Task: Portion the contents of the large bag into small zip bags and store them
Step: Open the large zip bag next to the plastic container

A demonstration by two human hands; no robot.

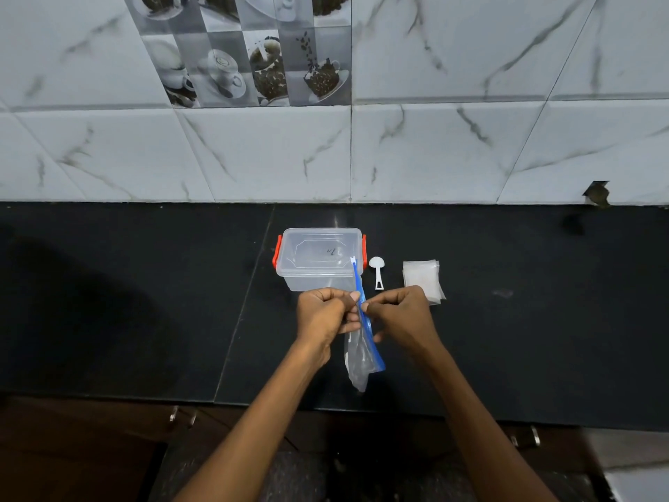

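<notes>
Looking down over our forearms, we cannot make out what the large bag [358, 351] holds: its clear plastic is crumpled and shows only pale glints against the dark surface [144, 302], and the middle of its blue zip strip is covered by our fingers. Our left hand [324, 317] has its fingers curled and pinches the strip from the left, thumb tip against the blue edge; our right hand [400, 315] pinches the same strip from the right, so each grip is clamped on the bag and the two nearly touch. The bag hangs between and below the hands, with the strip running slantwise from its white slider tab, which shows above our knuckles in front of the box, down to a lower corner near our right wrist. Whether the zip is parted or sealed we cannot tell. Behind the hands stands a clear storage box [320, 257] with red side latches [277, 251] and its lid on; its lower front is hidden by our left knuckles, and small dark marks on the lid are too faint to read. Just right of it lies a small white scoop [377, 271], and further right a stack of small zip bags [421, 279], whose near corner is partly covered by our right hand.
</notes>
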